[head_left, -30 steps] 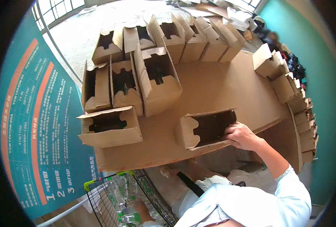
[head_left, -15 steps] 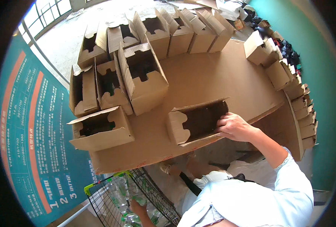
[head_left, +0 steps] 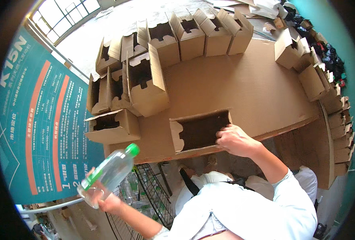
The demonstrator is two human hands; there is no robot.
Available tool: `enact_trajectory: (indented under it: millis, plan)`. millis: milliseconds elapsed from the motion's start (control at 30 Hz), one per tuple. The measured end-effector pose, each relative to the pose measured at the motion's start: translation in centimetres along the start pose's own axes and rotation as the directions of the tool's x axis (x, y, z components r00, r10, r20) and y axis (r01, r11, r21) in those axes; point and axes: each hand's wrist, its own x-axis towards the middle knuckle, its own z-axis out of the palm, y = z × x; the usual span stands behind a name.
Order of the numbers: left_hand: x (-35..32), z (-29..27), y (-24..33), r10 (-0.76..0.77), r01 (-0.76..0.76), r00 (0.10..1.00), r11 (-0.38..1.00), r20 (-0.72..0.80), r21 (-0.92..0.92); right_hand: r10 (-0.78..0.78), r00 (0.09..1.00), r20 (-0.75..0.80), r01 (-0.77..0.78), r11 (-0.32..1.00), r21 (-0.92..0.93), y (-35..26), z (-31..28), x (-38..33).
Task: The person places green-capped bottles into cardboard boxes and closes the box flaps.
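A clear plastic bottle point(head_left: 112, 173) with a green cap and a green band is gripped near its base by my left hand point(head_left: 105, 199), held up and tilted above the wire basket. Below that hand the black wire basket point(head_left: 160, 188) holds several more clear bottles point(head_left: 131, 184). My right hand point(head_left: 237, 140) pinches the right end wall of an open cardboard box point(head_left: 178, 136) at the table's near edge. Its inside looks dark, and I cannot make out anything in it.
More open cardboard boxes point(head_left: 153, 102) crowd the left and far edges of the cardboard-covered table point(head_left: 225, 86). Others point(head_left: 287, 52) line the right side, before the green wall. A blue-green printed banner point(head_left: 45, 132) stands at the left.
My left hand has risen out of the wire basket with a bottle in it. My right hand stays on the box's right end. The whole view has shifted slightly.
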Motion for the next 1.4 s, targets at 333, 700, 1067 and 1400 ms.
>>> enact_trajectory:
  millis: [333,700,1067,1400]
  plan:
    - [-2.5,28.7,3.1,-0.249,-0.491,0.039,0.839,0.968,0.235,-0.086,0.941,-0.328,0.101,0.995,0.027,2.3,1.8,-2.2]
    - [-4.6,30.2,1.3,-0.254,-0.202,0.025,0.946,0.967,0.254,-0.045,0.676,-0.735,0.186,0.976,0.111,3.3,3.3,-2.9]
    - [-3.8,20.7,-2.9,-0.27,-0.281,0.518,0.843,0.812,0.459,0.234,0.796,-0.557,0.063,0.885,0.462,4.6,5.8,-0.8]
    - [-5.5,18.0,-6.9,-0.292,-0.359,0.36,0.833,0.886,0.421,0.098,0.947,-0.306,-0.065,0.991,0.116,4.1,4.1,1.3]
